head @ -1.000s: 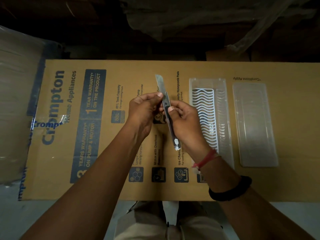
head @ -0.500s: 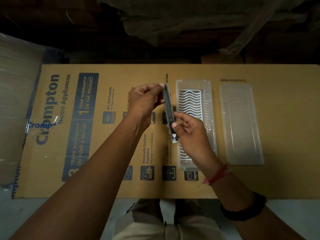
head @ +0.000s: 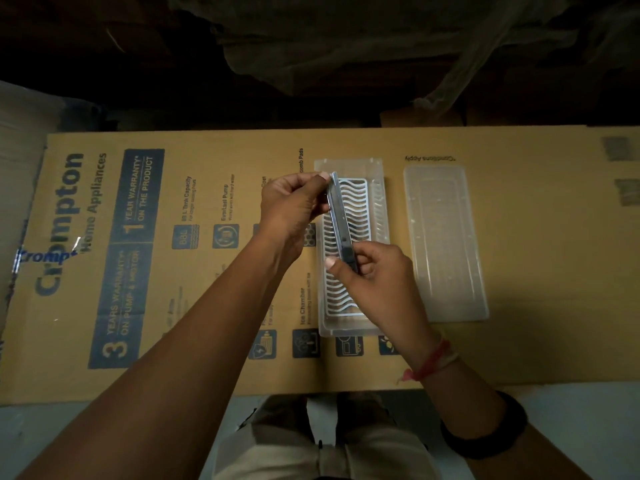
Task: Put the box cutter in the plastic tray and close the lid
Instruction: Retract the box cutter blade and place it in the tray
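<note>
Both hands hold a slim grey box cutter [head: 340,220] lengthwise above the left half of the clear plastic tray [head: 379,202]. My left hand [head: 294,211] pinches its far tip. My right hand [head: 372,271] grips its near, darker end. The blade is not showing. A white wavy grid insert [head: 356,206] lies inside the tray. The separate clear lid [head: 445,244] lies flat on the cardboard just right of the tray, apart from it.
Everything rests on a large flattened Crompton cardboard box [head: 138,254] with blue print. Plastic-wrapped material [head: 20,140] sits at the far left. Dark cloth and shadow fill the space beyond the cardboard. My legs show below the near edge.
The exposed blade seen a second ago is no longer visible. Both hands have carried the cutter rightward, from over the bare cardboard to over the tray.
</note>
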Action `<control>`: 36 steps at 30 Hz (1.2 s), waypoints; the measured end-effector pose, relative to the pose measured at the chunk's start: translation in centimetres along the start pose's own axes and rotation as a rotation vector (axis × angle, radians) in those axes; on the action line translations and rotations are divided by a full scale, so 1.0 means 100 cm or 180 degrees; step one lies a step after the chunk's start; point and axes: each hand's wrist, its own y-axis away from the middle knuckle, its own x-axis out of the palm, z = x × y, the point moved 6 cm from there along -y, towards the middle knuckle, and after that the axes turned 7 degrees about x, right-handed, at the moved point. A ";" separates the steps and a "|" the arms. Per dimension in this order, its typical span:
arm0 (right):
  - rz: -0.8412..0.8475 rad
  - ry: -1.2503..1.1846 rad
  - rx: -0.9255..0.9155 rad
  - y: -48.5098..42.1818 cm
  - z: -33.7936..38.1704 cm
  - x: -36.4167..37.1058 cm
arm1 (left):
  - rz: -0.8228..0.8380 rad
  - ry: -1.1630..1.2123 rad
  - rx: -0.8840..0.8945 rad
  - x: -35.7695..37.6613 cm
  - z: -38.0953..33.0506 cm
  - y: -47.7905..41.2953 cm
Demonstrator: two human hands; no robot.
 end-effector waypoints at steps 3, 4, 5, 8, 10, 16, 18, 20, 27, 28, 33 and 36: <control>0.0040 -0.0306 0.0166 -0.001 -0.009 -0.006 | -0.0015 -0.0058 -0.0034 0.004 0.003 0.002; 0.0109 -0.0424 0.0263 -0.001 -0.012 -0.008 | 0.0031 -0.0101 -0.0040 0.005 0.004 0.003; 0.0147 -0.0505 0.0339 -0.001 -0.016 -0.009 | 0.0140 -0.0183 -0.0051 0.007 0.005 0.005; 0.0167 -0.0641 0.0365 -0.001 -0.020 -0.014 | 0.0547 -0.0489 -0.0093 0.019 0.008 0.014; 0.0156 -0.0656 0.0316 0.000 -0.019 -0.015 | 0.0644 -0.0726 -0.0083 0.023 0.009 0.019; 0.0148 -0.0749 0.0408 0.002 -0.021 -0.013 | 0.0684 -0.1180 -0.0045 0.027 0.010 0.021; 0.0128 -0.0792 0.0408 0.004 -0.021 -0.012 | 0.0652 -0.1267 -0.0025 0.027 0.010 0.021; 0.0021 -0.0771 0.0483 0.003 -0.025 -0.011 | 0.0615 -0.1313 -0.0049 0.028 0.013 0.022; -0.0511 0.0269 0.0406 0.003 -0.026 -0.013 | 0.0520 -0.1503 -0.0076 0.025 0.022 0.021; -0.0568 0.0590 0.0273 0.001 -0.021 -0.013 | 0.0503 -0.1550 -0.0069 0.024 0.023 0.021; -0.0405 0.1459 0.0192 -0.010 -0.007 -0.003 | 0.0450 -0.1846 0.0012 0.022 0.035 0.018; -0.0351 0.1632 0.0241 -0.013 -0.001 -0.002 | 0.0546 -0.1949 0.0140 0.023 0.031 0.019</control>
